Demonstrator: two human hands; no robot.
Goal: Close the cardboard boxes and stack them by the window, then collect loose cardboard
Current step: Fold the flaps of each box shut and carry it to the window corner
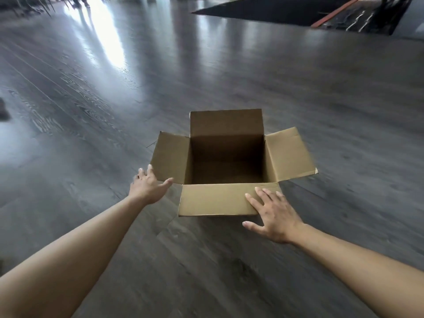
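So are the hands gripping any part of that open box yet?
Nothing is gripped. The right hand lies open, fingers flat on the near flap of the cardboard box. The left hand is open beside the left flap; contact unclear.

Both bare forearms run out of the bottom edge, so nothing above the elbows shows. The left hand (148, 185) reaches beside the left flap of the open brown cardboard box (227, 161), and I cannot tell whether its fingertips touch it. The box's outer walls are hidden behind its spread flaps. The right flap's edge is smeared with blur. The dark rug (263, 12) is cut by the top edge, and a small dark object (3, 110) by the left edge; too little shows to name it.
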